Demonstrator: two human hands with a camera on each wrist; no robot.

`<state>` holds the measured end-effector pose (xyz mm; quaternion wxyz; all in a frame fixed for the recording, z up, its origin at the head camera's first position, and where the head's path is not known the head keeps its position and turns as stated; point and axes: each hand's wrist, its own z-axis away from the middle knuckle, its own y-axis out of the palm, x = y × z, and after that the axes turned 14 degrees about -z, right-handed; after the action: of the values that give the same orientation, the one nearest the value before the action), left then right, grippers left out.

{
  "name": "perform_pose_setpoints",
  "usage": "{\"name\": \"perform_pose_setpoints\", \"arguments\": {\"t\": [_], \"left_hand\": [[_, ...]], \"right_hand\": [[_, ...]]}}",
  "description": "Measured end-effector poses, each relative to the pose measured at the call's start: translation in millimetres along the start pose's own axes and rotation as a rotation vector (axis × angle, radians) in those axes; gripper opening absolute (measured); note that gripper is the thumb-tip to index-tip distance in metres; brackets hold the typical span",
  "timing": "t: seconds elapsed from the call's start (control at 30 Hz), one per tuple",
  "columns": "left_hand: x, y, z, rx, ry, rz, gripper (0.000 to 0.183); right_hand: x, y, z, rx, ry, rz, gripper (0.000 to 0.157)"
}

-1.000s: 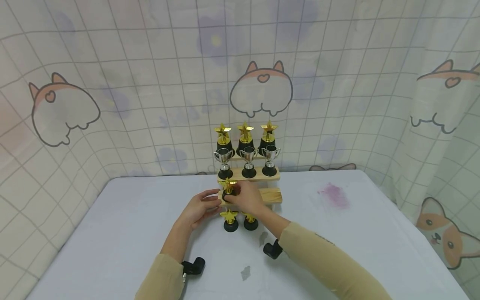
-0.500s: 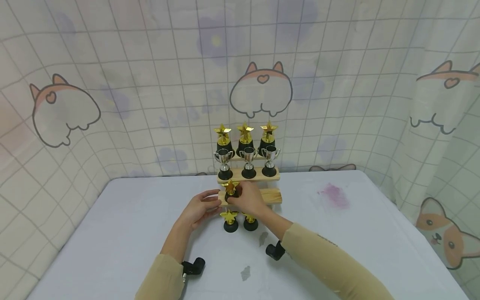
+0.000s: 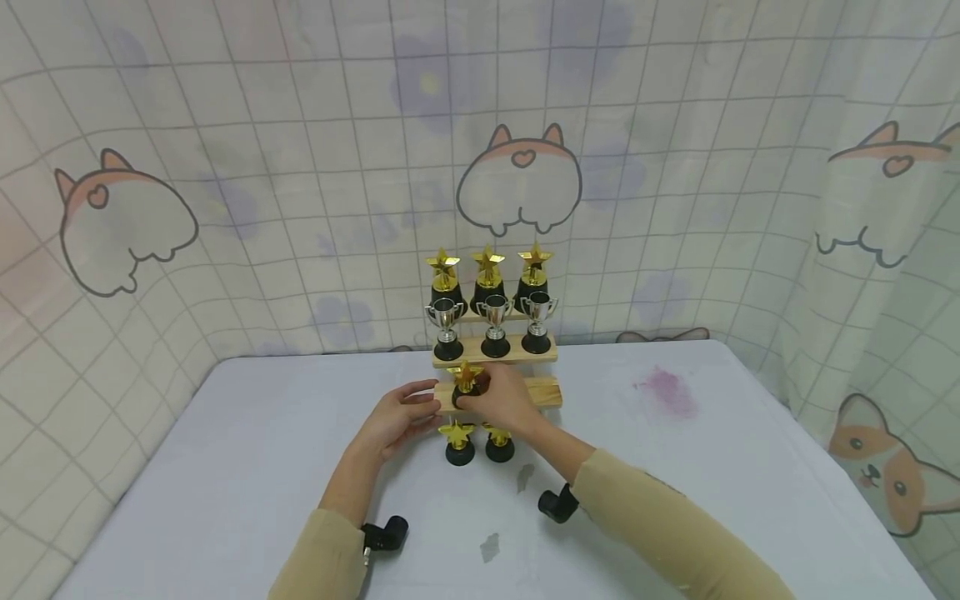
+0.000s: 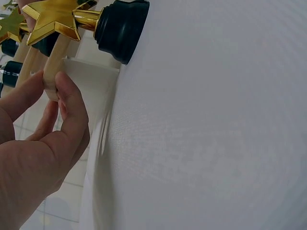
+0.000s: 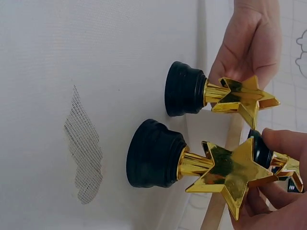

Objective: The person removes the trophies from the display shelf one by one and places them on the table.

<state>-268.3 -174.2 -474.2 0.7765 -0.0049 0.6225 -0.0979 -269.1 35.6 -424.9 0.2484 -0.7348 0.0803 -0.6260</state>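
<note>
In the head view my right hand [image 3: 504, 400] holds a small gold star trophy [image 3: 465, 377] by its black base, over the left part of the lowest wooden shelf board [image 3: 543, 391]. The right wrist view shows its thumb and fingers on that trophy's black base [image 5: 260, 149], partly hidden behind a nearer star trophy [image 5: 235, 172]. My left hand [image 3: 397, 418] pinches the board's left end; in the left wrist view thumb and fingers grip the wood [image 4: 52, 82]. Two more star trophies, one on the left [image 3: 460, 451] and one on the right [image 3: 499, 450], stand on the table before the board.
Behind, three silver cup trophies [image 3: 495, 323] stand on a higher wooden board [image 3: 516, 350]. Above them are three larger gold star trophies [image 3: 488, 279] at the back. A white cloth covers the table [image 3: 637, 467], and a patterned curtain [image 3: 337, 167] hangs behind.
My right hand has shifted the star trophy a little to the right along the board. My left hand keeps its grip on the board's end.
</note>
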Motion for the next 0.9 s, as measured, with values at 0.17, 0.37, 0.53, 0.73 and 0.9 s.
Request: {"name": "perform_pose_setpoints", "arguments": {"t": [0.17,0.37,0.53,0.73,0.9], "left_hand": [[1.0,-0.1,-1.1,-0.003,0.001,0.001,0.052],[1.2,0.5,-0.7,-0.004,-0.006,-0.001,0.052],[-0.1,0.4,0.3,-0.01,-0.001,-0.001,0.052],[-0.3,0.3,-0.3,-0.015,0.001,-0.006,0.051],[0.4,0.8,-1.2,-0.022,-0.005,-0.01,0.051]], "right_hand": [[-1,-5.4,4,-0.012,0.004,-0.034,0.037],[-4,-12.7,5,-0.039,0.011,-0.064,0.045],[-7,-18.9,6,-0.042,-0.018,-0.084,0.044],[-7,-27.6,14,-0.049,-0.053,-0.075,0.038],[-9,-35.0,20,-0.056,-0.074,-0.097,0.041]]}}
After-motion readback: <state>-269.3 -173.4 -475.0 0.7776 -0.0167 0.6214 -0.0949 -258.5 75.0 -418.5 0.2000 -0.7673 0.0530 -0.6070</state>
